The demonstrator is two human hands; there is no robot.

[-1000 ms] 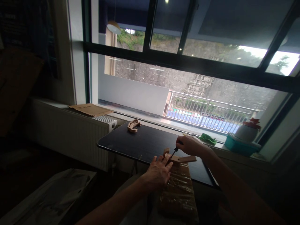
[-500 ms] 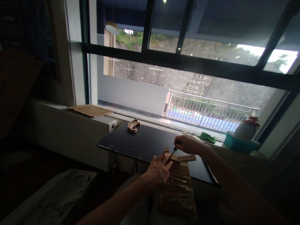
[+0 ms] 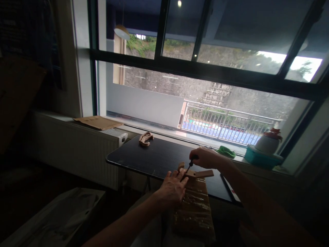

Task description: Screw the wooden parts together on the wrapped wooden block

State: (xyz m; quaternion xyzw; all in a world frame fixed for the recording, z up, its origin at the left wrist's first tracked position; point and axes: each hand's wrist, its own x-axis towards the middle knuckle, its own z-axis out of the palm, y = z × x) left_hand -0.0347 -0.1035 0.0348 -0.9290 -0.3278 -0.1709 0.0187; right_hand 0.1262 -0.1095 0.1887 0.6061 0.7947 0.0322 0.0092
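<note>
My right hand point(image 3: 203, 157) is closed around the dark handle of a screwdriver point(image 3: 190, 165), its thin shaft slanting down to the left. The shaft's tip meets a light wooden piece point(image 3: 203, 174) near my left fingertips; the exact contact is hidden. With fingers bent over its left part, my left hand point(image 3: 173, 187) holds the wooden piece down. A dark hole shows in its middle and a short curved part point(image 3: 181, 165) rises at its far left. Underneath lies a long brown block point(image 3: 196, 209) wrapped in shiny clear film.
A black table point(image 3: 154, 156) stands before the window, with curved wooden parts point(image 3: 146, 139) at its far left. On the sill are a green item point(image 3: 226, 151) and a teal box point(image 3: 262, 157) beside a pale jug point(image 3: 268, 141). A brown envelope point(image 3: 99, 121) lies on the radiator point(image 3: 77, 147).
The view has shifted very slightly. Both hands, the screwdriver and the wooden piece keep nearly the same places relative to each other.
</note>
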